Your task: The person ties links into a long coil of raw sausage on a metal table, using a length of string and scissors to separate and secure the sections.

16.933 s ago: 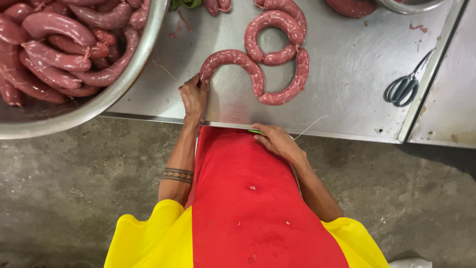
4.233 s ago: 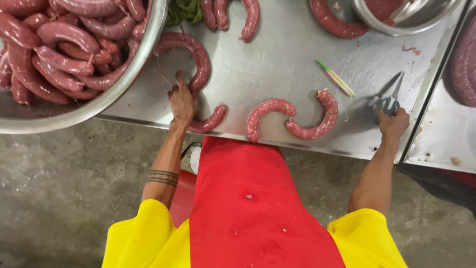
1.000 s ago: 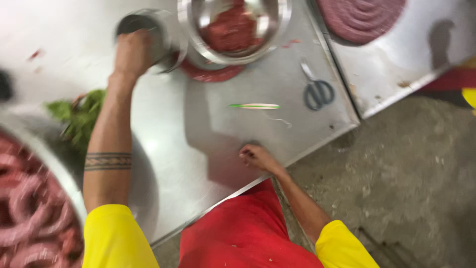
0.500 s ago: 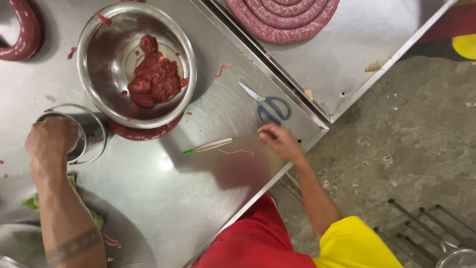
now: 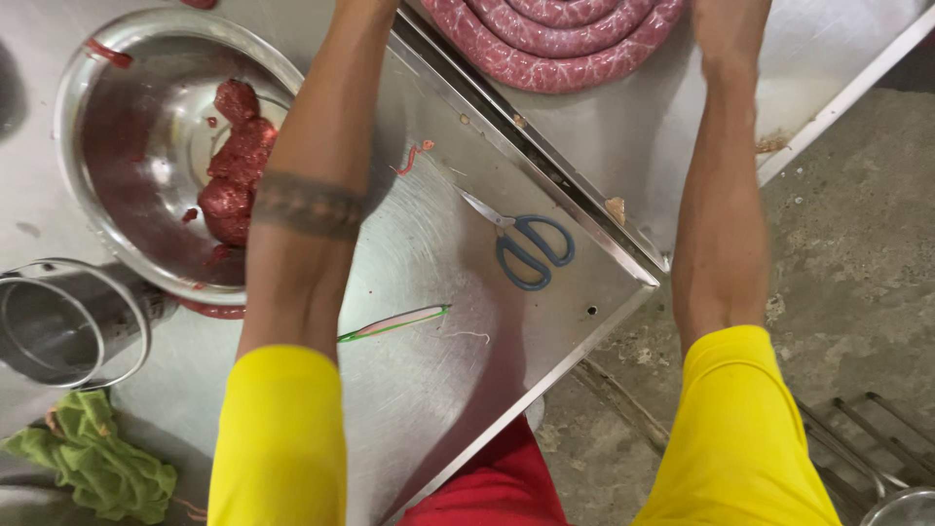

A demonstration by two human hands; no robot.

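A: Starting at your far left, a crumpled green cloth [image 5: 93,468] lies at the table's near edge, and just above it a steel cylinder [image 5: 68,321] lies on its side with its open mouth facing you.

B: Next along?

A: A wide steel bowl [image 5: 127,146] with a clump of red minced meat [image 5: 234,166] in it. Your left forearm [image 5: 302,205], with a dark band tattooed around it, crosses right over the bowl's right rim and runs up out of the top edge.

B: So what's the left hand doing?

A: Cannot tell; it's out of frame, so open or closed is anyone's guess. Under that arm a slim pale tool with a green tip [image 5: 394,321] lies flat on the steel table [image 5: 429,409], with a short bit of thread just beside it.

B: And the middle?

A: Blue-handled scissors [image 5: 526,248] lie near the table's right edge, blades pointing up-left, touched by nothing. Past the seam, on the adjoining steel surface, sits the coiled red sausage [image 5: 555,39], a thick spiral cut off by the top of the picture.

B: Your right side?

A: Your right forearm [image 5: 721,224] reaches up past the coil's right end. The right hand [image 5: 730,24] is only half in view at the top edge, possibly resting on that surface next to the sausage; I cannot tell its grip.
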